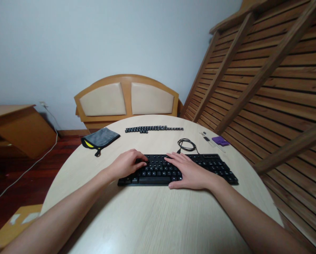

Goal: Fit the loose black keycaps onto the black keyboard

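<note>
A black keyboard lies on the round pale table, its lower rows capped while several upper-row positions show only small stems. Over its left part, my left hand has thumb and index finger pinched together on what looks like a small black keycap, mostly hidden by the fingertips. My right hand rests with spread fingers across the middle of the keyboard, thumb at its front edge, holding nothing. Behind the keyboard, loose black keycaps stand in rows.
A coiled black cable lies behind the keyboard. At the left is a grey pouch with yellow lining. A purple cloth and small tools are at the right. Wooden slats lean beside the round table.
</note>
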`<state>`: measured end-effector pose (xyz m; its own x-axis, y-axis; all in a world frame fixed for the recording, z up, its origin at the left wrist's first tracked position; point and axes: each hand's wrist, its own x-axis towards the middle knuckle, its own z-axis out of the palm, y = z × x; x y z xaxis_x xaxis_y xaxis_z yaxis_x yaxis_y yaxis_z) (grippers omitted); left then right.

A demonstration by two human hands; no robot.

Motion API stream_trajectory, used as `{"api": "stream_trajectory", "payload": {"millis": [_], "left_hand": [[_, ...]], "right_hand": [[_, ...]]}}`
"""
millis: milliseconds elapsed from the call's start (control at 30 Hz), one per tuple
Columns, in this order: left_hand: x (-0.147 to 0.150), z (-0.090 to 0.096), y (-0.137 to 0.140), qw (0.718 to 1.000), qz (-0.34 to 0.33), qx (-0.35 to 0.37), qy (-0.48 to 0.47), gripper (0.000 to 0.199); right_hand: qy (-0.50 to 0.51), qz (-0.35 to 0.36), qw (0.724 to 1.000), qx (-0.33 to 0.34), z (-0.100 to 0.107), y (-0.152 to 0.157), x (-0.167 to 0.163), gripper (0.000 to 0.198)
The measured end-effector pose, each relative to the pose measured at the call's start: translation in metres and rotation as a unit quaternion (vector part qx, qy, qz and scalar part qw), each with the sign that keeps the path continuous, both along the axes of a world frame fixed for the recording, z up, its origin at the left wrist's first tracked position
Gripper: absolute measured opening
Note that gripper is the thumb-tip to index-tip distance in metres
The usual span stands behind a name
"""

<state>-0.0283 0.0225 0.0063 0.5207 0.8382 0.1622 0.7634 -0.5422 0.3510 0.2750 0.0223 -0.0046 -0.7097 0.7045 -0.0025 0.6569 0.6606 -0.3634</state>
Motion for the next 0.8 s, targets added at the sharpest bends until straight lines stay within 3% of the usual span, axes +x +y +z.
{"api": "stream_trajectory", "payload": {"millis": [333,800], "left_hand": [[0.0054,0.0030,-0.0055,0.999,0.011,0.014,0.038,0.022],[0.0016,-0.0023,-0.0001,1.000,0.030,-0.010,0.003,0.020]], "right_hand": [[-0.001,-0.003,1.000,0.002,-0.0019,0.0010,-0.0003,0.102],[-0.001,-0.007,1.000,-0.001,-0.0019,0.0011,-0.0001,0.103]]}}
